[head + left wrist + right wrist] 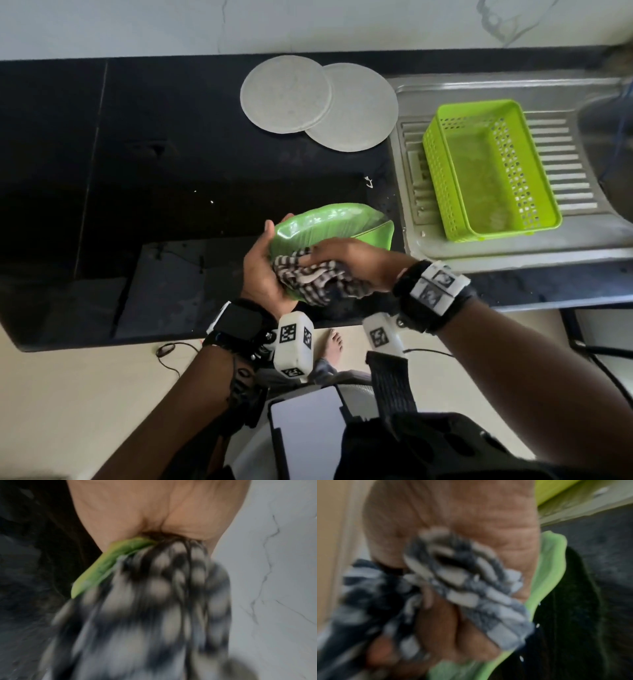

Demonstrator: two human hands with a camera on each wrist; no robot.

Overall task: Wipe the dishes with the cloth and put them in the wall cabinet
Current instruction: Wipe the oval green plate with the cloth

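A green leaf-patterned plate is tilted above the front of the black counter. My left hand grips its left edge from below, thumb over the rim. My right hand holds a bunched black-and-white checked cloth and presses it against the plate's near side. In the left wrist view the plate's green edge runs beside the blurred cloth under my palm. In the right wrist view my fingers curl round the cloth against the plate's rim. Two round grey plates lie overlapping at the back of the counter.
A lime-green perforated basket sits on the steel sink drainboard to the right. The black counter stretches left. A marble-look wall stands behind. Below the counter edge are the floor and my foot.
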